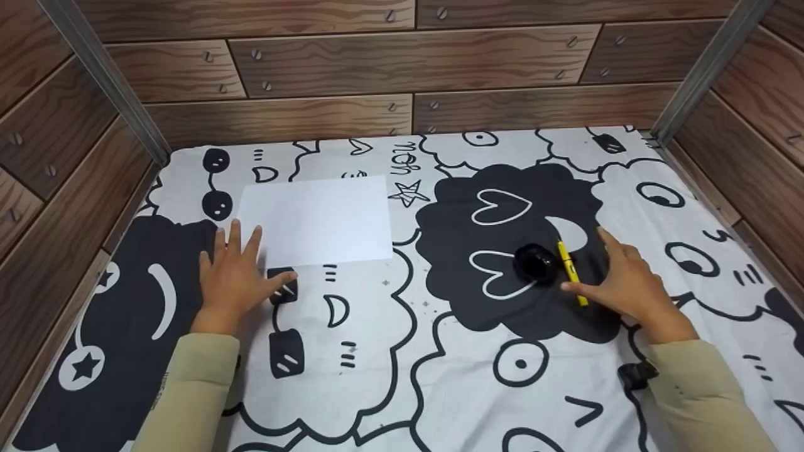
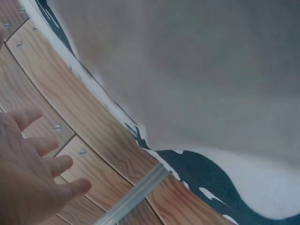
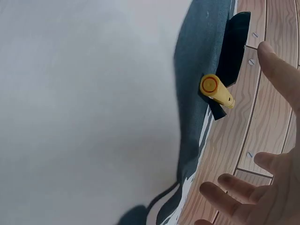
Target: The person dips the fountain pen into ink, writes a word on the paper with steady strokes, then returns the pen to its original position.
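Note:
A white sheet of paper [image 1: 320, 223] lies on a black-and-white patterned cloth. My left hand [image 1: 231, 276] is at its lower left corner with fingers spread, index fingertip by the paper's edge. That left hand [image 2: 33, 173] appears palm side on in the left wrist view, holding nothing. To the right lies a yellow pen [image 1: 572, 274], beside a shiny black round object [image 1: 536, 263] whose kind I cannot tell. My right hand [image 1: 637, 289] is just right of the pen, thumb tip close to it, fingers apart. In the right wrist view, a gap separates the right hand [image 3: 272, 183] from the pen [image 3: 215, 89].
The cartoon-print cloth [image 1: 370, 402] covers the whole surface and has slight wrinkles. Wood-print panels [image 1: 402, 63] enclose the back and both sides, with grey metal posts [image 1: 107, 81] at the back corners. A small black device [image 1: 637, 375] sits at the right wrist.

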`<state>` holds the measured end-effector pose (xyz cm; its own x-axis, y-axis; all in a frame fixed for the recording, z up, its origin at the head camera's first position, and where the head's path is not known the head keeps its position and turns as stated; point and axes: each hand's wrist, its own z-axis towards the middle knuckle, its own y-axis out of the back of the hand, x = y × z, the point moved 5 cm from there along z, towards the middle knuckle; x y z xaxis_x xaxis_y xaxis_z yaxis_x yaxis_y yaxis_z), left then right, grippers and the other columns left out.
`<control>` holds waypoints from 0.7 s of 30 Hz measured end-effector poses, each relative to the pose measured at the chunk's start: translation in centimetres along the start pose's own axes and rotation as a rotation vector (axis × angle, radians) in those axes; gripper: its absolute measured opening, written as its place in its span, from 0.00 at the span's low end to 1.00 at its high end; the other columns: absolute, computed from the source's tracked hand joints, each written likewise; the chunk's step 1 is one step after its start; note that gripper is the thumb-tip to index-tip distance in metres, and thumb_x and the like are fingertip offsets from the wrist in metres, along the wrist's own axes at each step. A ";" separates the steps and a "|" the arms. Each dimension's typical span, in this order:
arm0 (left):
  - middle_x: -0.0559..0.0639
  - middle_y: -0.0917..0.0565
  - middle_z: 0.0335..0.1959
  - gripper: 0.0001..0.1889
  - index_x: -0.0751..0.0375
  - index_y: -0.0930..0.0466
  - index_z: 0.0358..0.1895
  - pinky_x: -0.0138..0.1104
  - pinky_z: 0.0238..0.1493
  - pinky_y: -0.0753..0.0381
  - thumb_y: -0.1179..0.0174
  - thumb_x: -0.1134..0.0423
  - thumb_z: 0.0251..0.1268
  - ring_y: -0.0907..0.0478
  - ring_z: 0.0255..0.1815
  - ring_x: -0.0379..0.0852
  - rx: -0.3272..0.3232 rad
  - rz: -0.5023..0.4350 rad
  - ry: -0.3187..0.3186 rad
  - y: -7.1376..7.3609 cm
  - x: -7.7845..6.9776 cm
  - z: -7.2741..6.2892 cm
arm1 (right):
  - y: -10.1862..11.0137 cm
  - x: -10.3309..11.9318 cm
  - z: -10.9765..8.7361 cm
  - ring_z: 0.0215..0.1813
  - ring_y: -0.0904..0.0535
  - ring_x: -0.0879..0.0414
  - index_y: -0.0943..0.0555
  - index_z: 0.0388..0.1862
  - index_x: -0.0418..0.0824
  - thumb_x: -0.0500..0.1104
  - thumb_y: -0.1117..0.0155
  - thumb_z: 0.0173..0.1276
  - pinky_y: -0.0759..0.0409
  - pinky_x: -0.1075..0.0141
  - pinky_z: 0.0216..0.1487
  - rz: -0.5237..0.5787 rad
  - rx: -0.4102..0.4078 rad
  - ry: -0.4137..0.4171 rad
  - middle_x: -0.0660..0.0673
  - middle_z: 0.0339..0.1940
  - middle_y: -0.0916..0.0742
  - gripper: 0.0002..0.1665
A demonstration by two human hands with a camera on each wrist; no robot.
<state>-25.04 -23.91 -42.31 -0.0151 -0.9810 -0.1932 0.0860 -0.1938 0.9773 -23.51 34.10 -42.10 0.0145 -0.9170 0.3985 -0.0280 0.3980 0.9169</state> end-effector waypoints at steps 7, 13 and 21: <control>0.68 0.57 0.75 0.57 0.62 0.49 0.75 0.67 0.64 0.58 0.44 0.26 0.48 0.63 0.73 0.69 0.032 -0.020 0.020 0.0 0.8 0.6 | -0.4 -0.2 0.0 0.60 0.39 0.22 0.60 0.76 0.33 0.73 0.31 0.45 0.36 0.30 0.52 0.047 0.052 -0.015 0.17 0.65 0.43 0.77; 0.69 0.56 0.74 0.58 0.64 0.49 0.74 0.66 0.64 0.56 0.43 0.26 0.47 0.61 0.73 0.69 0.047 -0.045 0.028 0.0 1.2 1.2 | -0.5 -0.1 0.1 0.60 0.38 0.24 0.58 0.74 0.26 0.68 0.28 0.49 0.36 0.33 0.56 0.092 0.062 0.016 0.15 0.62 0.39 0.74; 0.70 0.53 0.74 0.59 0.66 0.50 0.74 0.65 0.65 0.54 0.40 0.28 0.46 0.57 0.73 0.67 0.068 -0.121 0.053 -0.1 2.1 1.7 | -0.5 -0.1 -0.1 0.58 0.35 0.25 0.55 0.73 0.24 0.64 0.28 0.51 0.33 0.35 0.54 0.101 0.065 0.033 0.16 0.60 0.35 0.70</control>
<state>-26.80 -25.91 -42.67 0.0317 -0.9493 -0.3127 0.0190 -0.3123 0.9498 -23.39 33.98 -42.61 0.0413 -0.8708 0.4899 -0.0952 0.4846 0.8695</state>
